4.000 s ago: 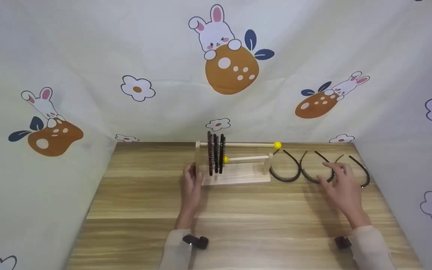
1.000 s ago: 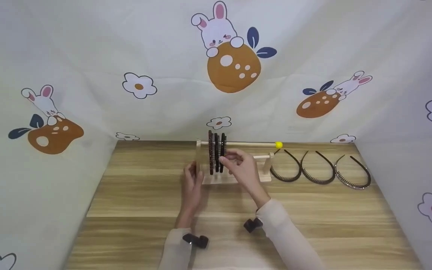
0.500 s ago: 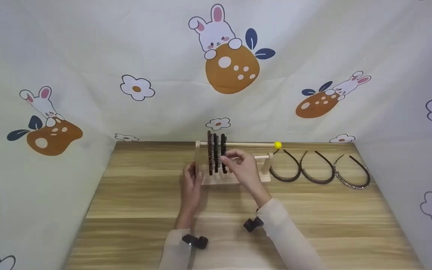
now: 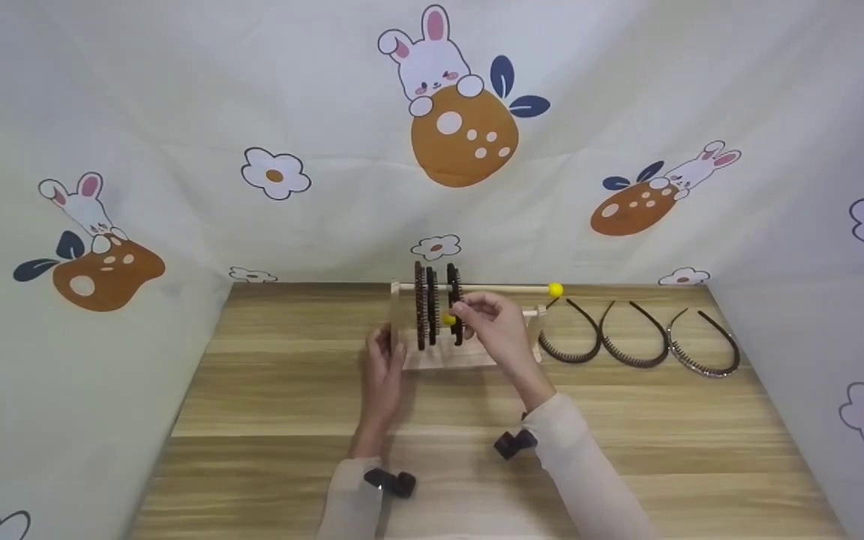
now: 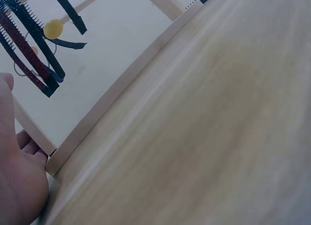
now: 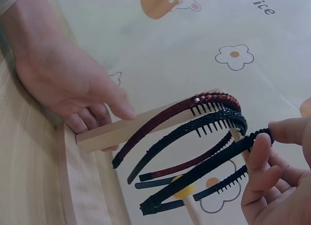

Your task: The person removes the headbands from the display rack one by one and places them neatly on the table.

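One black headband [image 6: 204,172], pinched in the all-but-closed right hand [image 4: 503,326], the nearer, hung around and crosswise to the upper rod [image 4: 507,289], leftward of its yellow end ball [image 4: 556,289], on a stand [image 4: 432,359] clasped by the left hand [image 4: 385,367]

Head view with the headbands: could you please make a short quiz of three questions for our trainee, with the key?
1. How many toothed headbands lie on the table?
2. True or false: the left hand is holding a headband.
3. What is in the grip of the right hand? (a) a yellow ball (b) a black headband (c) a dark red headband
Key: 1. Three. 2. False; the left hand holds the wooden stand. 3. (b).
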Motion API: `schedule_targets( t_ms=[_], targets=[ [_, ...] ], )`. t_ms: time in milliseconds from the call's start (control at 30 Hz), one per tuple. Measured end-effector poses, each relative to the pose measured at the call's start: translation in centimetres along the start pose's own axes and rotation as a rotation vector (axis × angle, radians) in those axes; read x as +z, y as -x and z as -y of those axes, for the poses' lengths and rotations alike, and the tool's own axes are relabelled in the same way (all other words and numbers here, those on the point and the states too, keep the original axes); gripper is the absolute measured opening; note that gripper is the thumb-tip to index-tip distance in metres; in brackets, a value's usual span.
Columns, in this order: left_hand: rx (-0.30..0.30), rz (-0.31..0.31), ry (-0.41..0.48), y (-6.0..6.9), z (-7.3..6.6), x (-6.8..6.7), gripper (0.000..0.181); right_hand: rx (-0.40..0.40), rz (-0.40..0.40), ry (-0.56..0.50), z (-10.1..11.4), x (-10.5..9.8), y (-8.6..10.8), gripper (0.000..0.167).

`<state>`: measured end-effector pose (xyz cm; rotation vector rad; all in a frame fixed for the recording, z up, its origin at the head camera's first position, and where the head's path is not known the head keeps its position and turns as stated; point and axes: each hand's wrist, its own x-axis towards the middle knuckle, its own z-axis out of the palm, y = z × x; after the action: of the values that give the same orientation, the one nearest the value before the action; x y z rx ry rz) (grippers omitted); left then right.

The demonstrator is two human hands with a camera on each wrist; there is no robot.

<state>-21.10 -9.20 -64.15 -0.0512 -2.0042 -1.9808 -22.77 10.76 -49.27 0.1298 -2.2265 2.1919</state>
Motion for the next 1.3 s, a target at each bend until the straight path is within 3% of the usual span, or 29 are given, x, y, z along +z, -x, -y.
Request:
schedule_targets(
  t_ms=[267,700,833,1000,1300],
  targets=[
    [-0.033,0.012,-0.014,0.1,-0.2,0.0,0.048,-0.018,0.004,-0.017,1.2,-0.6,0.0,0.008],
    [-0.022,0.021,0.048,0.0,0.2,0.0,0.048,-0.079,-0.034,-0.066,2.5,-1.5,-0.3,0.003],
    [-0.012,0.017,0.042,0.0,0.2,-0.1,0.049,-0.089,-0.046,-0.061,2.9,-1.8,-0.2,0.01],
    [0.01,0.005,0.016,0.0,0.4,0.0,0.048,-0.091,-0.067,-0.059,3.4,-2.5,-0.1,0.005],
    [-0.02,0.006,0.005,0.0,-0.2,0.0,0.048,-0.127,-0.104,-0.092,4.0,-4.0,-0.2,0.004]
  ],
)
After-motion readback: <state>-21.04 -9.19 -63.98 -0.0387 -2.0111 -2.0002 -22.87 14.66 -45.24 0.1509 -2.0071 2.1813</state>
